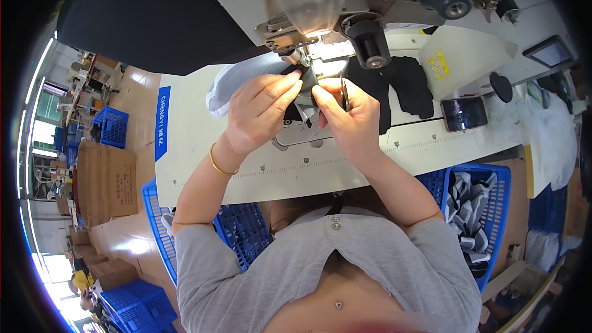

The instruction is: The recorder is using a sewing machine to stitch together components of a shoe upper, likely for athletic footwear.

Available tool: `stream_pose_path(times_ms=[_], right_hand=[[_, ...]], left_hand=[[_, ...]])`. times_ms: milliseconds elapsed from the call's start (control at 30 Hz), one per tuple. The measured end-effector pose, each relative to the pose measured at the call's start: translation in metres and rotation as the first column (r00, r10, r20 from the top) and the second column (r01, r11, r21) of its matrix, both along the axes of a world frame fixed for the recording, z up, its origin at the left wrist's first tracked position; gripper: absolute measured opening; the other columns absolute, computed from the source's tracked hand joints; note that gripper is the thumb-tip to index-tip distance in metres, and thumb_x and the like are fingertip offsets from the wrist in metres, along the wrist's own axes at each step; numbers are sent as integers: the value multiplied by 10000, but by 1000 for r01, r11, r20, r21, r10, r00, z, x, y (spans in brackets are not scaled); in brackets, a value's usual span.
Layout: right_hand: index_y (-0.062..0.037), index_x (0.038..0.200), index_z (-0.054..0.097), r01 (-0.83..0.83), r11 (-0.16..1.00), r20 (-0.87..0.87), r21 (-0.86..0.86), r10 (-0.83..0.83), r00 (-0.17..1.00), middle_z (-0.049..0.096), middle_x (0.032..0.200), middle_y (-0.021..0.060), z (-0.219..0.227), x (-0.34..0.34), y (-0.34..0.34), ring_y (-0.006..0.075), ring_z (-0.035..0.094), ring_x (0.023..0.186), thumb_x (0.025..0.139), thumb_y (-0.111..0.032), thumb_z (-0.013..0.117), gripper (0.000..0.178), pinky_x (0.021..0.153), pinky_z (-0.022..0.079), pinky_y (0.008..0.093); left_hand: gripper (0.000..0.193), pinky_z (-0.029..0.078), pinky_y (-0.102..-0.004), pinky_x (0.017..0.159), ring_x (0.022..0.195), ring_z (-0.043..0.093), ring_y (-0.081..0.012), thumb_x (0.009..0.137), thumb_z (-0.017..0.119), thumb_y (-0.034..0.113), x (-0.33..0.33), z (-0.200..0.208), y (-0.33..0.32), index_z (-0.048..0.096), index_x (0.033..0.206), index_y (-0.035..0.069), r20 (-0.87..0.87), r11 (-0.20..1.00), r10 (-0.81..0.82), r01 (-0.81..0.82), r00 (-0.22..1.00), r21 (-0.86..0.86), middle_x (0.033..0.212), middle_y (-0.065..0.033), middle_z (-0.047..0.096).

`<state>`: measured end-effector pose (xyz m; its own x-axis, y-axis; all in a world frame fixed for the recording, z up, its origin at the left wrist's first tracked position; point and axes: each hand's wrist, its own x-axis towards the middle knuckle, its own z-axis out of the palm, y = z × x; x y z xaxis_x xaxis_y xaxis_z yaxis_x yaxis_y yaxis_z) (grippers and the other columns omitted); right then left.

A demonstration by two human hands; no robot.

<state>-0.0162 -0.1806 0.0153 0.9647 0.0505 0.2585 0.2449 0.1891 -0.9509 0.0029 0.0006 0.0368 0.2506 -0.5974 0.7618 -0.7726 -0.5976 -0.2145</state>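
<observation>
Under the lit sewing machine head (pixel 299 55), both my hands hold a small black and grey fabric piece (pixel 302 106) close to the presser foot. My left hand (pixel 264 108) pinches the piece's left side, thumb and fingertips pressed together. On the other side, my right hand (pixel 350 114) closes on the fabric between thumb and forefinger. Dark metal thread snips (pixel 345 94) stick up from the same right hand, their lower part hidden in the fingers. A light grey-blue cloth (pixel 237 83) lies left of the machine foot, partly behind my left hand.
Black fabric pieces (pixel 410 86) lie on the white sewing table (pixel 271 179), right of the machine foot. A phone (pixel 464 115) rests further right, near a clear plastic bag (pixel 546 129). Blue baskets (pixel 498 225) with fabric pieces stand below the table edge. Cardboard boxes (pixel 105 182) stand left.
</observation>
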Motion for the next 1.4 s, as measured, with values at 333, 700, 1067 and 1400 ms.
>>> stream_pose_path(times_ms=[333, 700, 1067, 1400], right_hand=[[10, 919, 683, -16, 1000, -46, 19, 17, 999, 586, 606, -13, 1, -3, -2, 43, 558, 525, 903, -97, 643, 116, 465, 422, 209], [14, 923, 682, -40, 997, -81, 69, 45, 996, 621, 674, -6, 3, -3, 1, 44, 557, 548, 890, -88, 659, 109, 483, 456, 209], [17, 929, 680, -45, 997, -65, 67, 49, 997, 626, 679, 3, 7, 3, -3, 51, 558, 540, 885, -72, 650, 104, 484, 460, 215], [9, 1010, 674, -75, 997, -42, -15, 74, 996, 633, 674, 8, -2, -2, -7, 61, 618, 576, 838, -84, 634, 200, 504, 481, 217]], left_hand=[[373, 560, -351, 694, 857, 667, -251, 613, 663, -11, -2, 0, -10, 687, 984, -40, 47, 999, 15, -13, 999, -37, 1010, -130, 697], [312, 591, -364, 794, 951, 686, -304, 663, 636, 63, 1, -2, -3, 683, 946, -58, 18, 1000, -30, 30, 999, 5, 1013, -164, 702], [315, 588, -364, 787, 940, 686, -290, 665, 637, 57, 3, -1, -7, 680, 952, -65, 39, 1000, 14, -15, 999, 12, 1017, -172, 698], [292, 566, -332, 754, 853, 670, -266, 651, 701, -45, -11, 6, -30, 691, 943, -39, 110, 997, 63, -59, 992, -44, 942, -115, 677]])
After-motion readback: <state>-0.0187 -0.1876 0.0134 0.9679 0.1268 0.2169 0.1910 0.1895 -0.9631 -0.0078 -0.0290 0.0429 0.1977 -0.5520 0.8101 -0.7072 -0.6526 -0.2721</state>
